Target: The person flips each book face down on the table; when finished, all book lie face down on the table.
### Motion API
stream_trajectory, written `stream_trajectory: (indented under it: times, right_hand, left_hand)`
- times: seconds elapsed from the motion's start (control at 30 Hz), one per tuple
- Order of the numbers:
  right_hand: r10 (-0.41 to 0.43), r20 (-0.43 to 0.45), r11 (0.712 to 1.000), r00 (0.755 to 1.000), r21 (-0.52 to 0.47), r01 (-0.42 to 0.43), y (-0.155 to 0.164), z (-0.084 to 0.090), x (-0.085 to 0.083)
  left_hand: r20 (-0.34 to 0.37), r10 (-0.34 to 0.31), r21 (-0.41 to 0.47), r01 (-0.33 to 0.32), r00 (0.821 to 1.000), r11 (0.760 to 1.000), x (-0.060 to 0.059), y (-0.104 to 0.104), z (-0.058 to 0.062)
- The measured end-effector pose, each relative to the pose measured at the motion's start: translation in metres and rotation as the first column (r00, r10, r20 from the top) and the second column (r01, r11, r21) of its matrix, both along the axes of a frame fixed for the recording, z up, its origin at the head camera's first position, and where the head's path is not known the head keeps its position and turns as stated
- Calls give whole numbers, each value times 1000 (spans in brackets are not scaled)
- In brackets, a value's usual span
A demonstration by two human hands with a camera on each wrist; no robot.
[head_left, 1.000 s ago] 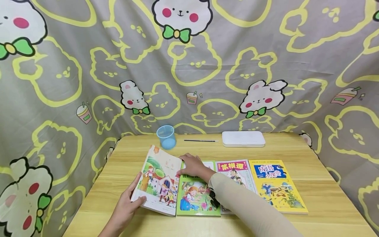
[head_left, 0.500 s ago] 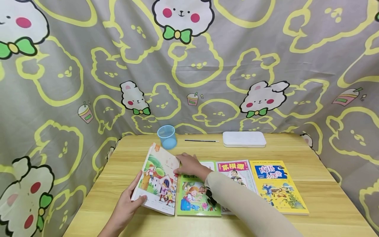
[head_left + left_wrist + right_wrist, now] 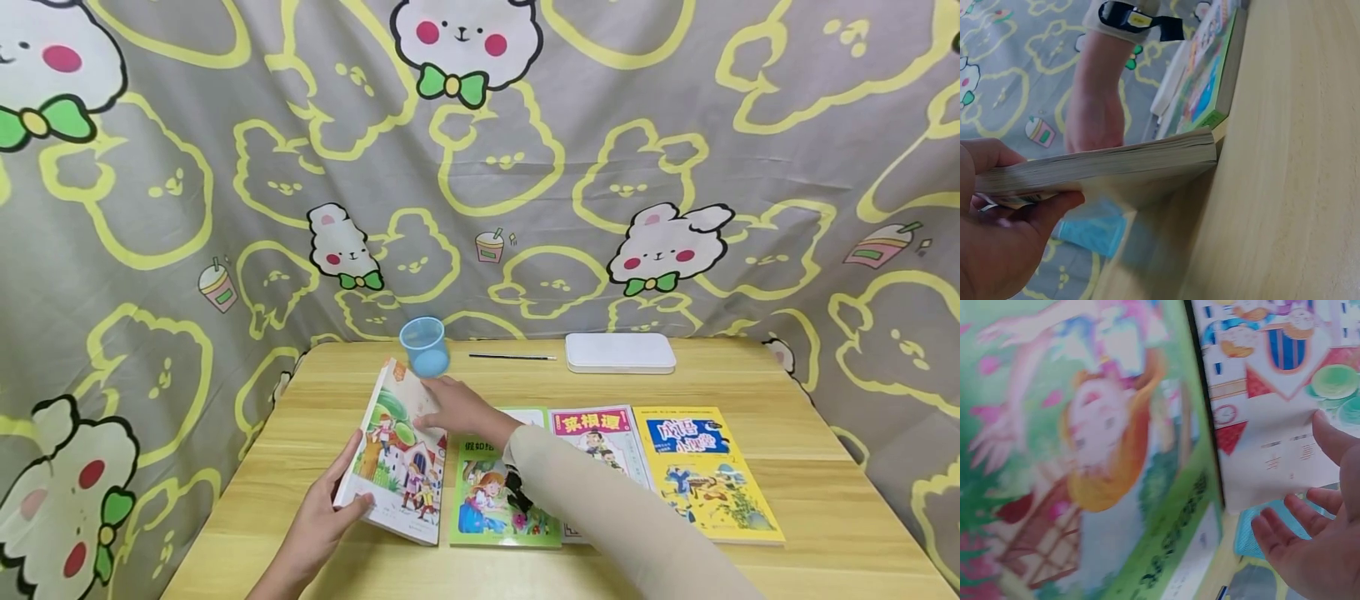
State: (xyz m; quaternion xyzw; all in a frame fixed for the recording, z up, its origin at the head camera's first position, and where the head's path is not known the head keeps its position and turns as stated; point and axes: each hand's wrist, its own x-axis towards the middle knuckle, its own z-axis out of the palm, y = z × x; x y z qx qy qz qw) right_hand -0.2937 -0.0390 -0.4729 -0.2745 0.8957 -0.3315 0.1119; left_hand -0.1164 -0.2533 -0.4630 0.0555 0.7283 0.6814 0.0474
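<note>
I see the left hand (image 3: 322, 521) pinching the near left edge of the storybook (image 3: 396, 454), thumb on the cover and fingers beneath, so the book stands tilted at the left end of the row on the bench (image 3: 810, 467), while the right hand (image 3: 457, 408) lies with relaxed, nearly straight fingers against its raised far corner. My worry is that this shallow thumb grip lets the book slip down onto the green book (image 3: 498, 492) just beside it. If pushed further, it could knock the blue cup (image 3: 424, 346) behind.
</note>
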Motion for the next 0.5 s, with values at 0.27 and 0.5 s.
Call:
stream_trajectory:
  times: [0.27,0.5]
  right_hand:
    - [19,113,989,993,-150,-2,-7,21,2]
    - [34,180,959,983,-282,19,-9,31,3]
  left_hand:
    - [-14,-11,-41,11,1000,999,1,3,4]
    - [1,-17,-95,17,1000,995,3,7,9]
